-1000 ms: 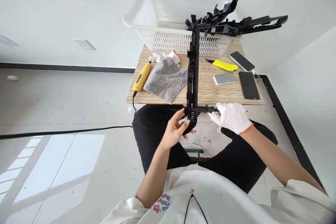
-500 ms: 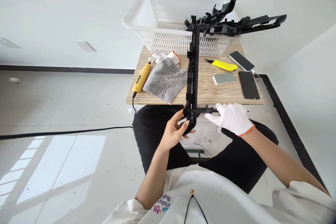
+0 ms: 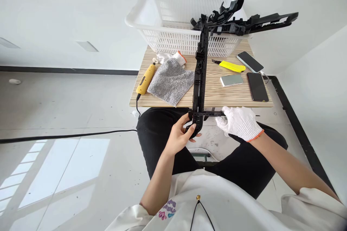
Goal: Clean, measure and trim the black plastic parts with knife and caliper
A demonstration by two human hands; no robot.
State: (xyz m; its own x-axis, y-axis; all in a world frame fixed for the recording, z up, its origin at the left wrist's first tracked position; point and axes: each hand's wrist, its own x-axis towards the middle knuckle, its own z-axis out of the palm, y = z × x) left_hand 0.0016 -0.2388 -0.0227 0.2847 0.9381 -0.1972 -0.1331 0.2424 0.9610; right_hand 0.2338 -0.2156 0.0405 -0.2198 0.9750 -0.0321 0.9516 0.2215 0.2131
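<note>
My bare left hand (image 3: 181,133) is closed around the lower end of a long black plastic trim part (image 3: 200,75). The part stretches away from me over the table, and its far end overlaps the front rim of the basket. In my right hand (image 3: 240,122), which wears a white knit glove with an orange cuff, is a black caliper (image 3: 213,113). It lies crosswise over the part's near end, with its jaws at the part beside my left fingers. A thin rod shows past the glove on the right. Whether the jaws touch the part, I cannot tell.
A white plastic basket (image 3: 173,38) holds several black plastic parts (image 3: 238,25) jutting right. On the table (image 3: 217,97) are a yellow corded tool (image 3: 145,79), grey cloth (image 3: 172,81), white glove (image 3: 165,57), yellow utility knife (image 3: 231,66), small grey-white block (image 3: 231,80) and two phones (image 3: 257,86).
The part's far end has swung slightly to the right. My right thumb and fingertips have shifted a little right along the caliper. My left hand keeps its hold.
</note>
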